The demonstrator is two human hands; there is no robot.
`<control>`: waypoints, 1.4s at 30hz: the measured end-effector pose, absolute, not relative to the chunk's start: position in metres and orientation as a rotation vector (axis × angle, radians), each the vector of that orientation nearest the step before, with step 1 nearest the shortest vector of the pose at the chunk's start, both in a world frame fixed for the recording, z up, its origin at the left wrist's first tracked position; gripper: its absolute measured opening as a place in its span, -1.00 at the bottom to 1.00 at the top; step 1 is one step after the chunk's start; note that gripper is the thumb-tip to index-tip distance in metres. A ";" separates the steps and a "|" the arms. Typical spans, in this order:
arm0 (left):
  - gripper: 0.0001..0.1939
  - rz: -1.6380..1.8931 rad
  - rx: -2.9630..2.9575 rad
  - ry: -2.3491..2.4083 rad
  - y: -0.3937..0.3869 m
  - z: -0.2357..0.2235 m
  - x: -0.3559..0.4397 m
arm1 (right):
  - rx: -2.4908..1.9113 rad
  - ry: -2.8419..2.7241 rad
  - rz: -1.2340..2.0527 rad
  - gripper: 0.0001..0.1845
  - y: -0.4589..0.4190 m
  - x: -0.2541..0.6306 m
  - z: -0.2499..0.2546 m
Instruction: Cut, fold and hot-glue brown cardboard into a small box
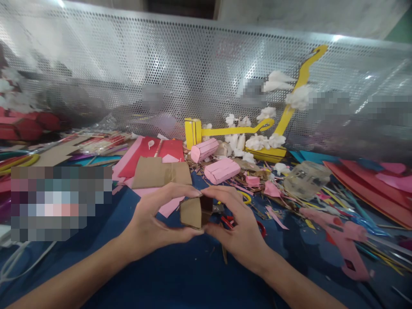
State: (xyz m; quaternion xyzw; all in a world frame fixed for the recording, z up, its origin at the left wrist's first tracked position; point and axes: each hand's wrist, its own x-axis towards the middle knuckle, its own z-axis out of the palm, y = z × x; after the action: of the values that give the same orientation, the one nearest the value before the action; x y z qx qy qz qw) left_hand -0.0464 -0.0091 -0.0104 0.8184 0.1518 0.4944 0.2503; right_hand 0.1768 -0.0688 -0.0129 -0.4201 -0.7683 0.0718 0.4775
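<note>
Between my two hands is a small brown cardboard box shape (pixel 190 213), held above the blue table. My left hand (pixel 157 214) grips its left side, thumb below and fingers above. From the right, my right hand (pixel 233 219) pinches its top and bottom edges. The right part of the piece is in dark shade. Behind my right hand lie red-handled scissors (pixel 261 229), partly hidden. Two pink paper-covered tubes (pixel 222 171) lie just beyond, and a folded piece of brown cardboard (pixel 148 172) rests behind my left hand.
A pink glue gun (pixel 344 242) lies at right, near red card sheets (pixel 376 193) and a clear plastic container (pixel 305 179). Yellow paper shapes with white tufts (pixel 265 153) stand before a perforated metal panel (pixel 209 77). Paper scraps and sticks litter the table; a white cable (pixel 28 266) is at left.
</note>
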 end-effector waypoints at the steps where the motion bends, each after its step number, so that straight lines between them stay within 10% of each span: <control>1: -0.34 1.342 2.228 0.411 -0.009 -0.010 -0.046 | -1.027 -1.876 0.178 -0.52 -0.069 0.177 -0.013; 42: -0.44 1.274 2.168 0.410 -0.006 -0.001 -0.047 | -1.040 -1.849 0.326 -0.50 -0.070 0.173 -0.016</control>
State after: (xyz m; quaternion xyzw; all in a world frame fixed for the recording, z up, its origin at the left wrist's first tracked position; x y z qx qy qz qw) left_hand -0.0467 -0.0056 -0.0011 0.8136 0.1539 0.4782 0.2927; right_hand 0.1729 -0.0704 -0.0157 -0.4260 -0.7569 0.1335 0.4773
